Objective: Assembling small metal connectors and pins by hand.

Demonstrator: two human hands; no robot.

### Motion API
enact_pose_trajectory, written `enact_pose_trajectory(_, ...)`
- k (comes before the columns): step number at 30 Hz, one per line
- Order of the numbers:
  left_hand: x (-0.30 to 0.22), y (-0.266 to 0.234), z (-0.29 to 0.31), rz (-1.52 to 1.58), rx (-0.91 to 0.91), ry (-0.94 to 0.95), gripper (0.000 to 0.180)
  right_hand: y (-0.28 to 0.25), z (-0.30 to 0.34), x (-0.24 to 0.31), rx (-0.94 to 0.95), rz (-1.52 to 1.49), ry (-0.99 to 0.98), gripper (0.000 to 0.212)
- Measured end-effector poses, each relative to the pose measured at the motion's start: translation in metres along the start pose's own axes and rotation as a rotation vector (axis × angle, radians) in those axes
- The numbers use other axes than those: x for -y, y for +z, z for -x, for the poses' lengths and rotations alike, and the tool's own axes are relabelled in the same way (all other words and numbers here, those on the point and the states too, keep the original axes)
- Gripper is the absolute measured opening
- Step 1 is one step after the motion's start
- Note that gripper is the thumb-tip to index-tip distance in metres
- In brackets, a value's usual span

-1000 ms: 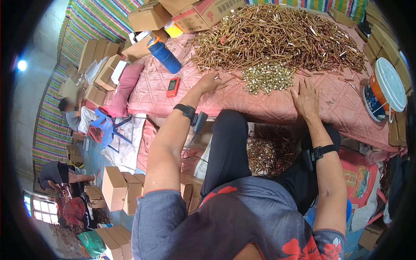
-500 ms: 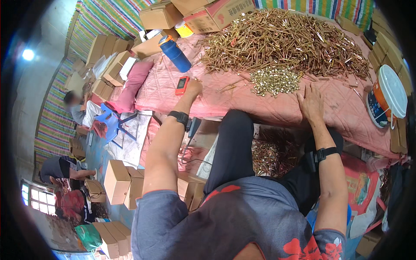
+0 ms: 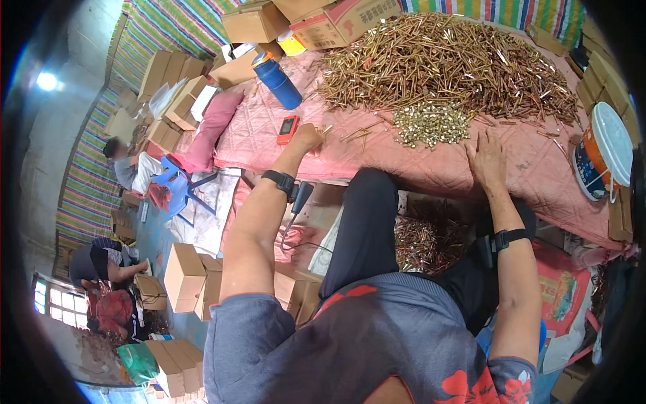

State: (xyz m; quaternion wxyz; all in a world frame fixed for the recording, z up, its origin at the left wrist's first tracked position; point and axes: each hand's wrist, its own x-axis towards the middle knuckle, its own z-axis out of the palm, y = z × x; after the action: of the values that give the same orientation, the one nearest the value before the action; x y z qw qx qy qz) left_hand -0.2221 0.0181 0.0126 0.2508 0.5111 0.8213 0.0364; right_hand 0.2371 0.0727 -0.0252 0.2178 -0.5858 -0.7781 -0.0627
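Note:
My left hand (image 3: 309, 138) rests on a pink quilted cover (image 3: 252, 138), just right of a small red device with a dark screen (image 3: 287, 130). Its fingers are curled together. A small pale-gold bit shows at the fingertips, too tiny to name. My right hand (image 3: 488, 161) lies flat on the cover with its fingers stretched out and holds nothing. Just beyond and left of it is a heap of small shiny gold-coloured pieces (image 3: 432, 126). Behind that spreads a large pile of slim copper- and gold-coloured tubes (image 3: 444, 64). A few loose tubes (image 3: 367, 131) lie between my hands.
A blue bottle (image 3: 279, 84) stands beyond the red device. At the right edge is a white-lidded bucket (image 3: 605, 148). Cardboard boxes (image 3: 256, 23) line the back. More tubes (image 3: 431, 242) lie below, between my legs. Other people sit at far left, near a blue stool (image 3: 178, 192).
My left hand has shifted slightly right, away from the red device. My right hand stays flat on the cover. The whole view has moved a little.

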Motion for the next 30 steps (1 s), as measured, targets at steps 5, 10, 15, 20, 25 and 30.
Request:
enact_pose_trajectory(5,0.024,0.01,-0.008,0.264,-0.123,0.068,0.033,-0.001,0.0,0.001,-0.002,0.01,-0.01,0.06)
enact_pose_trajectory(10,0.044,0.001,0.002,0.0,-0.277,0.326,0.018,-0.002,0.001,0.002,0.031,0.013,0.027,0.06)
enact_pose_trajectory(15,0.032,-0.006,0.022,-0.404,-0.525,0.574,0.042,-0.001,0.0,-0.002,0.05,0.04,0.034,0.059)
enact_pose_trajectory(20,0.021,-0.012,0.024,-0.401,-0.365,0.831,0.057,-0.001,-0.001,0.002,0.07,0.027,0.037,0.059)
enact_pose_trajectory(25,0.022,-0.017,0.014,-0.411,-0.273,0.77,0.059,0.001,-0.002,0.0,0.092,0.019,0.049,0.059)
enact_pose_trajectory(30,0.029,-0.009,0.001,-0.47,-0.247,0.948,0.058,0.002,-0.003,-0.001,0.101,0.021,0.057,0.06)
